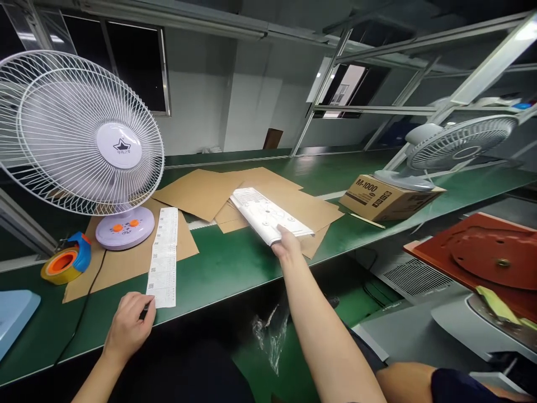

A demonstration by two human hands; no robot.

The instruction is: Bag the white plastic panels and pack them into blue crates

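My right hand (287,244) grips the near edge of a white printed sheet or booklet (272,215), thumb on top, over brown cardboard sheets (201,193). At the bench's front edge my left hand (131,324) is closed around a small black object (145,309), beside the lower end of a long strip of printed labels (164,252). That strip lies partly on cardboard, right of a lilac desk fan (119,145) with orange buttons.
A tape dispenser (67,260) and a blue plastic part (14,319) are at left. A second fan (457,148) stands on a carton (377,200) at right. Near a red round-patterned plate (495,257), another person's arm (406,380) shows. Clear plastic (272,336) hangs below the bench (222,268).
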